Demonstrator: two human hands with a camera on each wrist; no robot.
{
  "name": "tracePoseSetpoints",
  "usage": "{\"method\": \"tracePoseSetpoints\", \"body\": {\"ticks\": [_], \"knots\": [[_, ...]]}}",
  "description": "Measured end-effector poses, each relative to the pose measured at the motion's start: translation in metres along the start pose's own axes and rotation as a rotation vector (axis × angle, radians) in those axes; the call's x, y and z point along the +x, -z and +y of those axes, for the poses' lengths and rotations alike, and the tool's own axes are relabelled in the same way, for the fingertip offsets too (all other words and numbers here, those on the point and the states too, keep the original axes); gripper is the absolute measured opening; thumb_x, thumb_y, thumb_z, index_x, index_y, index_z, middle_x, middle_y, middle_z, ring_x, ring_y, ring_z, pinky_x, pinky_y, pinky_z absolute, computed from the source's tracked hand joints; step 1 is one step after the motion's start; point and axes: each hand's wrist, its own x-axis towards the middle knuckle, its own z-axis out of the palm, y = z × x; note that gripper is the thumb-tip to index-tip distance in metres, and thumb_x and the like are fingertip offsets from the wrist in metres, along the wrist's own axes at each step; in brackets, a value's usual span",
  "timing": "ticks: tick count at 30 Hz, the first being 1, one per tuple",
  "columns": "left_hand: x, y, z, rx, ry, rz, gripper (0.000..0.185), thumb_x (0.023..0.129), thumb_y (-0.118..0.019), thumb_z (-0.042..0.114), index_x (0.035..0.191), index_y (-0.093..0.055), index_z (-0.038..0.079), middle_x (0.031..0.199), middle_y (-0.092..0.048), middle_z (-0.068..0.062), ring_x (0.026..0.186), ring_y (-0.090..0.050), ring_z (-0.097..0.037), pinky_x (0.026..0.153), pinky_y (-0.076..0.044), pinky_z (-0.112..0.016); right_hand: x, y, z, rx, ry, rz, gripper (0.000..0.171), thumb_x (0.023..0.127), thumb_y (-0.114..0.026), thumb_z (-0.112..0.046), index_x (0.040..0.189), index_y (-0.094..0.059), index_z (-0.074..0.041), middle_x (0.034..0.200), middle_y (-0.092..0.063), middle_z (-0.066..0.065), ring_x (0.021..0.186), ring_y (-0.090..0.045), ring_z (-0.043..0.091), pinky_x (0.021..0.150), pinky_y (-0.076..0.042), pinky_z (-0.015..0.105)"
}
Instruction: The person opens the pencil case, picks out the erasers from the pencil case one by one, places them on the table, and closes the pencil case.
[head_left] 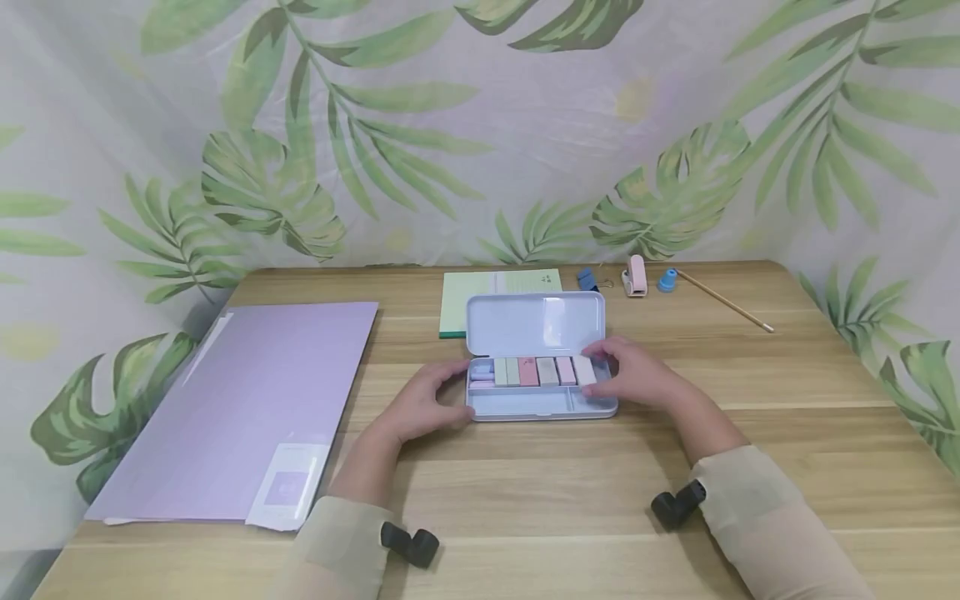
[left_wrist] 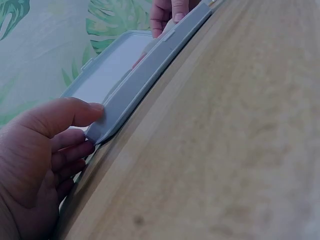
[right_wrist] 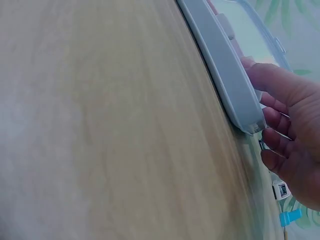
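Left hand (head_left: pixel 420 408) and right hand (head_left: pixel 633 375) grip the smooth rectangular tin case (head_left: pixel 540 404).

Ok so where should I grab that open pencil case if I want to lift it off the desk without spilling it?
Probably by the two short ends of the shallow base of the pencil case, one hand from each side, where the left hand and right hand already sit. The lid stands open at the back and the sticky-note pads lie loose inside, so keep it level.
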Motion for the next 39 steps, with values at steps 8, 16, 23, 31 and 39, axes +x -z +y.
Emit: {"method": "tracePoseSetpoints", "body": {"ticks": [8, 16, 23, 31, 39], "knots": [[0.0, 0.001, 0.001, 0.002, -0.003, -0.004, 0.078, 0.075, -0.076, 0.031, 0.146, -0.047, 0.014, 0.152, -0.044, -0.009, 0.144, -0.035, -0.031, 0.12, -0.028, -0.05, -0.014, 0.007, 0.012, 0.097, -0.071, 0.061, 0.074, 0.077, -0.08, -0.041, 0.137, -0.05, -0.011, 0.132, -0.054, 0.015, 0.121, -0.05, 0.033, 0.105, -0.042, 0.054], [0.001, 0.002, -0.001, 0.004, -0.011, 0.0, 0.078, 0.075, -0.076, 0.031, 0.146, -0.047, 0.014, 0.152, -0.045, -0.009, 0.143, -0.036, -0.032, 0.119, -0.029, -0.051, -0.043, 0.026, 0.047, 0.097, -0.088, 0.14, 0.073, 0.079, -0.08, -0.036, 0.135, -0.049, -0.003, 0.126, -0.053, 0.018, 0.116, -0.049, 0.034, 0.098, -0.042, 0.05], [0.001, 0.001, -0.002, 0.002, -0.015, -0.001, 0.078, 0.076, -0.076, 0.031, 0.146, -0.047, 0.014, 0.151, -0.045, -0.01, 0.143, -0.036, -0.032, 0.119, -0.028, -0.052, -0.052, 0.03, 0.067, 0.118, -0.106, 0.129, 0.071, 0.081, -0.079, -0.03, 0.136, -0.047, 0.001, 0.128, -0.052, 0.024, 0.118, -0.049, 0.039, 0.101, -0.041, 0.054], [0.001, 0.001, -0.001, -0.012, -0.007, 0.0, 0.077, 0.076, -0.077, 0.03, 0.145, -0.047, 0.015, 0.152, -0.045, -0.008, 0.144, -0.035, -0.031, 0.119, -0.028, -0.051, -0.048, 0.031, 0.069, 0.09, -0.097, 0.089, 0.071, 0.081, -0.078, -0.028, 0.134, -0.047, 0.007, 0.122, -0.053, 0.024, 0.112, -0.051, 0.036, 0.098, -0.042, 0.048], [0.001, 0.0, -0.002, -0.016, -0.017, -0.002, 0.077, 0.076, -0.077, 0.029, 0.145, -0.048, 0.014, 0.152, -0.045, -0.008, 0.144, -0.035, -0.031, 0.119, -0.028, -0.05, -0.05, 0.027, 0.061, 0.126, -0.084, 0.144, 0.077, 0.084, -0.076, -0.031, 0.145, -0.041, -0.001, 0.122, -0.053, 0.022, 0.113, -0.049, 0.034, 0.096, -0.042, 0.046]]}}
